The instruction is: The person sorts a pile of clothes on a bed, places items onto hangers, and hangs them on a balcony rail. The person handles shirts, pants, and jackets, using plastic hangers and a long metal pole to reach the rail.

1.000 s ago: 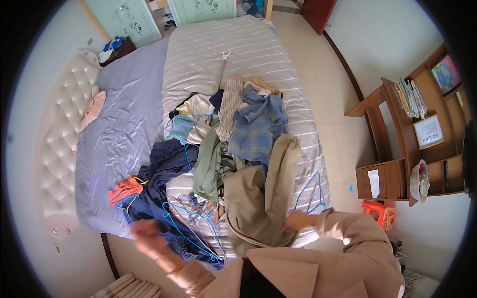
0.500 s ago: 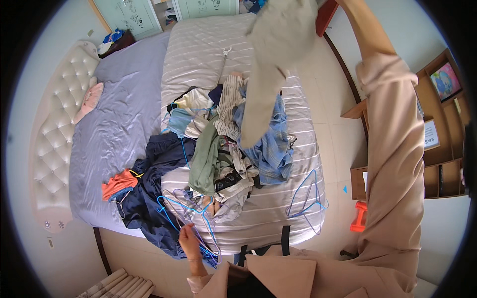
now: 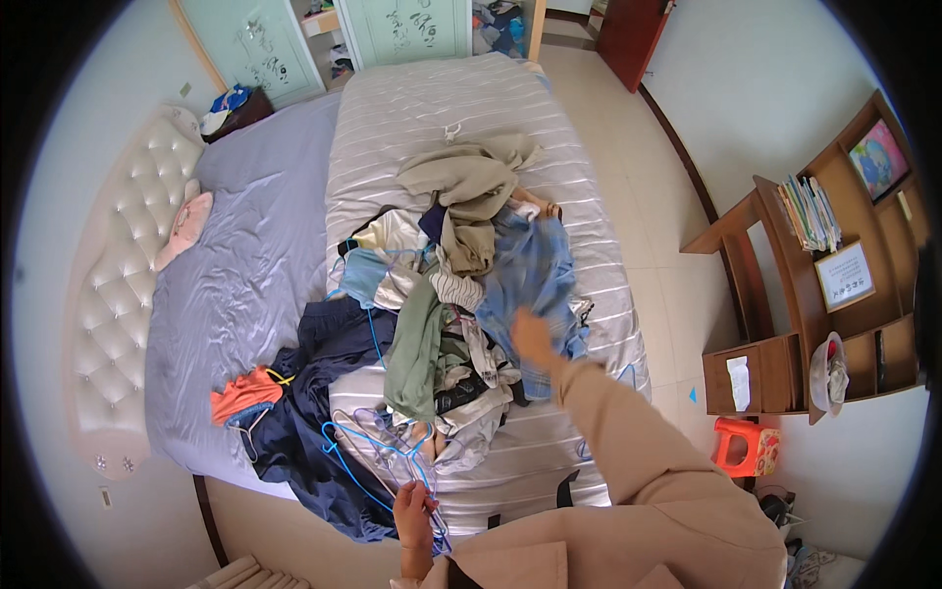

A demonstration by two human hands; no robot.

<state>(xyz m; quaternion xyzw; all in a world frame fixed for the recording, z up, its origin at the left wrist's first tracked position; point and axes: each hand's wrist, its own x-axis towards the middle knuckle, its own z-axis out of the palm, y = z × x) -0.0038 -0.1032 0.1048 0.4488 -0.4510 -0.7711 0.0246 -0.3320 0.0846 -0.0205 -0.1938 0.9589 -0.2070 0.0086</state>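
Note:
My left hand (image 3: pixel 413 506), at the near edge of the bed, is closed round several hangers (image 3: pixel 378 450) in blue, purple and pale colours. My right hand (image 3: pixel 535 339) is over the blue plaid shirt (image 3: pixel 535 280) on the right of the clothes pile. Both hand and shirt are blurred there, and the fingers are smeared, so their grip does not show. A khaki garment (image 3: pixel 461 177) lies crumpled at the pile's far side. Left of the shirt lie a green garment (image 3: pixel 412 348) and a striped one (image 3: pixel 456 292). Dark navy clothing (image 3: pixel 294 442) spreads toward the near left.
The bed (image 3: pixel 250 211) has a tufted headboard (image 3: pixel 123 285) at the left and a pink cushion (image 3: pixel 186 228). An orange garment (image 3: pixel 245 398) lies on the navy clothing. A wooden shelf unit (image 3: pixel 751 363) and a red stool (image 3: pixel 748 447) stand at the right.
The khaki garment, held up by my right hand before, now lies on the far side of the pile. My right hand has come down and nearer, onto the plaid shirt. My left hand keeps the hangers.

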